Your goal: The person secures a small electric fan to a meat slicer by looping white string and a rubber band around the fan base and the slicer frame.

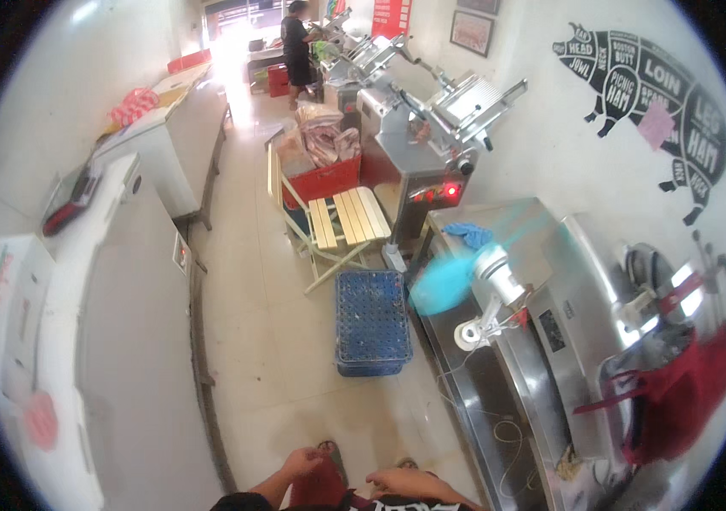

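Note:
Low in the picture, in front of my body, my left hand [303,463] is closed with curled fingers above a dark red cloth [318,489]; whether it grips the cloth or something small is too blurred to tell. A short way to the right, my right hand [387,482] has its fingers drawn together. Anything between them is too small to make out. The two hands are apart, and my sandalled feet show on the floor just beyond them.
A blue plastic crate [371,330] and a slatted folding chair [347,220] stand ahead. White chest freezers [137,332] line the left. On the right, a turning fan [492,266] sits on a steel counter [542,230], beyond which are meat slicers [393,115] and a person [295,43].

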Demonstrator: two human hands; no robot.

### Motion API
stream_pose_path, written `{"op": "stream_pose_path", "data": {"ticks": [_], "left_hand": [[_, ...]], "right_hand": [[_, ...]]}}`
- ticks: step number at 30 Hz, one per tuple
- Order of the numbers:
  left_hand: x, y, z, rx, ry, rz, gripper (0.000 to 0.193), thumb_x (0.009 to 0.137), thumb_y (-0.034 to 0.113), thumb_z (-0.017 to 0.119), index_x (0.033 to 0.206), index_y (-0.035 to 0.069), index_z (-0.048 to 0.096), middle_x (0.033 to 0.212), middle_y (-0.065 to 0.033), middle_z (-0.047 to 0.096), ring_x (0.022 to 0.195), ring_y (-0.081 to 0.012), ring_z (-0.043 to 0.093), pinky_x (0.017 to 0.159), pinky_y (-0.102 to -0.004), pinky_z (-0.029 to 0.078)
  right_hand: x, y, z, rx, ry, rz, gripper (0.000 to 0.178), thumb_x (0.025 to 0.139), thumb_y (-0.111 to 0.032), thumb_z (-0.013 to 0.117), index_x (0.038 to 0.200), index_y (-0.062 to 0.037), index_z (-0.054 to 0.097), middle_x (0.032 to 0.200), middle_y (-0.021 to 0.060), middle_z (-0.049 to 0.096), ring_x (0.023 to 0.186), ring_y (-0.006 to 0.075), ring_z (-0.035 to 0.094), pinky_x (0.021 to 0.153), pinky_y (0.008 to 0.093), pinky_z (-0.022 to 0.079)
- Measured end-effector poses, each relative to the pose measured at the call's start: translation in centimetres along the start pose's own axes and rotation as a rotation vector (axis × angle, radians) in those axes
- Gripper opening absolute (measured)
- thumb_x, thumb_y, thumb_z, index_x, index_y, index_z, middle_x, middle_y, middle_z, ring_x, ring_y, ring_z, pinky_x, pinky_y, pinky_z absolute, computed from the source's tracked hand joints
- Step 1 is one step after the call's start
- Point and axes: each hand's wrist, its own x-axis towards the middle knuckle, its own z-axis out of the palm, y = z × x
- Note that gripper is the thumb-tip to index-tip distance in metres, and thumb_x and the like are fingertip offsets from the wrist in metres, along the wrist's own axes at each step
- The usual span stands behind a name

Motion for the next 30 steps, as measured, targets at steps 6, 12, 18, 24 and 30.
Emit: {"op": "stream_pose_path", "data": {"ticks": [6, 12, 18, 24, 30], "left_hand": [[-9.3, 3.9, -17.4, -0.256, 0.524, 0.248, 0.02, 0.088, 0.016, 0.065, 0.101, 0.002, 0.07, 0.09, -0.0109, 0.07, 0.085, -0.0197, 0.066, 0.078, -0.0348, 0.052], [-17.2, 23.7, -38.3, -0.205, 1.087, 0.471, 0.018, 0.091, 0.006, 0.063, 0.108, 0.002, 0.066, 0.099, -0.0072, 0.064, 0.092, -0.015, 0.058, 0.084, -0.0299, 0.047], [-25.3, 36.2, -48.2, 0.08, 1.334, 1.169, 0.022, 0.093, 0.01, 0.053, 0.108, -0.006, 0.058, 0.097, -0.0144, 0.057, 0.088, -0.0238, 0.053, 0.081, -0.034, 0.044], [-18.6, 39.1, -54.0, 0.191, 1.202, 1.203, 0.031, 0.089, 0.019, 0.06, 0.111, -0.004, 0.061, 0.098, -0.0157, 0.058, 0.089, -0.026, 0.054, 0.08, -0.0356, 0.044], [-0.1, 37.3, -60.3, 0.367, 0.876, 0.814, 0.033, 0.081, 0.002, 0.068, 0.113, 0.003, 0.062, 0.1, -0.0097, 0.063, 0.09, -0.0211, 0.061, 0.08, -0.0349, 0.049]], "right_hand": [[-0.4, -13.0, -10.6, -0.351, 0.283, -0.148, 0.05, 0.092, -0.036, 0.061, 0.13, -0.0047, 0.054, 0.123, 0.02, 0.062, 0.113, 0.0366, 0.06, 0.096, 0.0451, 0.047], [3.5, -22.1, -14.9, -0.411, 0.641, -0.093, 0.04, 0.089, -0.029, 0.064, 0.117, -0.0014, 0.057, 0.111, 0.0189, 0.062, 0.105, 0.0374, 0.061, 0.088, 0.046, 0.049], [8.1, -22.1, -13.9, -0.336, 0.312, -0.062, 0.038, 0.09, -0.028, 0.064, 0.118, -0.0038, 0.058, 0.11, 0.0178, 0.063, 0.105, 0.0372, 0.061, 0.088, 0.0455, 0.048], [16.0, -21.6, -18.6, -0.18, 0.305, -0.159, 0.034, 0.088, -0.027, 0.066, 0.115, -0.007, 0.06, 0.105, 0.018, 0.065, 0.102, 0.0376, 0.062, 0.085, 0.0441, 0.05], [27.0, -18.5, -28.9, 0.127, 0.66, -0.139, 0.05, 0.086, -0.03, 0.072, 0.123, -0.0012, 0.057, 0.113, 0.0183, 0.065, 0.098, 0.031, 0.066, 0.085, 0.0386, 0.051]]}}
